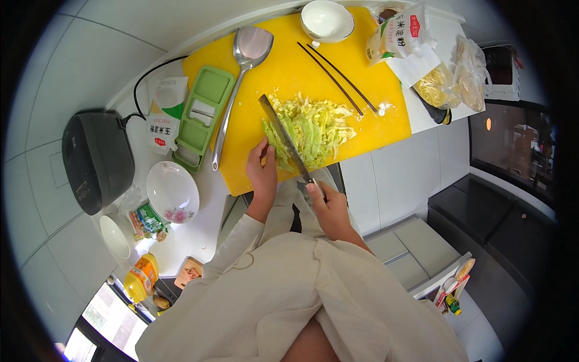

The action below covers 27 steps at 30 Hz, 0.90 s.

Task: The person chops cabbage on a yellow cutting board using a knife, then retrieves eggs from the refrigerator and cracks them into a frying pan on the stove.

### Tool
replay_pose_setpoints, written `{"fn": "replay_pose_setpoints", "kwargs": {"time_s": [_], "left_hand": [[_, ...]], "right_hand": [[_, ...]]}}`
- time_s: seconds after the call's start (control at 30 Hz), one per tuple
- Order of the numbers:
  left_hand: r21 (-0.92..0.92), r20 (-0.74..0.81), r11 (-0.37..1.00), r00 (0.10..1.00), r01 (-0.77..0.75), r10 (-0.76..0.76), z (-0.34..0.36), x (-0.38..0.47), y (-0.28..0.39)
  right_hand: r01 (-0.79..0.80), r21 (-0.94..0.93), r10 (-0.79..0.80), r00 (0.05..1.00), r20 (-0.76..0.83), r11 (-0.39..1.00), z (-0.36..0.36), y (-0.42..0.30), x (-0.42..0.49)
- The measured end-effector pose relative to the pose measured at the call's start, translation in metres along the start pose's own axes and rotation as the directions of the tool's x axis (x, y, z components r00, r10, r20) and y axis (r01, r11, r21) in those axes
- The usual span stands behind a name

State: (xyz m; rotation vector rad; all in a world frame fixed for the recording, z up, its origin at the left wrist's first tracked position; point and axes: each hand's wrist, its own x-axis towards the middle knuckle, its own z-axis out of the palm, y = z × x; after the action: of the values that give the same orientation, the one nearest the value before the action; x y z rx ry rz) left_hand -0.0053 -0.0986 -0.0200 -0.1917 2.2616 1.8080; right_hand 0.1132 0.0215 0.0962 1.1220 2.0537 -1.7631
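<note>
My right hand point(329, 206) grips the handle of a kitchen knife point(287, 138). Its long blade slants up and to the left across a pile of shredded cabbage point(316, 129). To the left of the blade is my left hand point(262, 169), with its fingers curled and a gap between thumb and forefinger. Its fingertips are at the left edge of the cabbage; whether they touch it is hard to tell. Under the pile lies a large yellow cutting board point(384, 99).
On the board are a metal wok spatula point(244, 54), dark chopsticks point(337, 77) and a white bowl point(327, 20). A green grater point(203, 104) overlaps its left edge. Further left stand a flowered bowl point(173, 192) and a black appliance point(97, 158). Starch bags point(398, 34) lie at the right.
</note>
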Motion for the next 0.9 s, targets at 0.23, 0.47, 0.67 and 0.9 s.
{"fn": "replay_pose_setpoints", "kwargs": {"time_s": [0.23, 0.47, 0.67, 0.9], "left_hand": [[-0.080, 0.036, 0.995, 0.998, 0.059, -0.057, 0.0000, 0.0021, -0.0034], [-0.070, -0.013, 0.997, 0.999, 0.033, -0.034, 0.0054, 0.0037, -0.0021], [-0.049, -0.013, 0.999, 1.000, -0.009, 0.008, 0.0039, 0.0055, -0.0032], [-0.008, 0.006, 0.999, 0.999, -0.036, 0.036, 0.0032, 0.0074, -0.0041]], "right_hand": [[-0.001, -0.015, 0.001, 1.000, 0.013, 1.000, 0.0078, -0.0060, -0.0067], [0.012, -0.086, -0.012, 1.000, -0.002, 0.996, 0.0067, -0.0056, -0.0097], [0.001, -0.135, 0.000, 1.000, 0.011, 0.991, 0.0073, -0.0052, -0.0069], [0.014, -0.115, -0.013, 1.000, 0.005, 0.993, 0.0055, -0.0037, -0.0107]]}}
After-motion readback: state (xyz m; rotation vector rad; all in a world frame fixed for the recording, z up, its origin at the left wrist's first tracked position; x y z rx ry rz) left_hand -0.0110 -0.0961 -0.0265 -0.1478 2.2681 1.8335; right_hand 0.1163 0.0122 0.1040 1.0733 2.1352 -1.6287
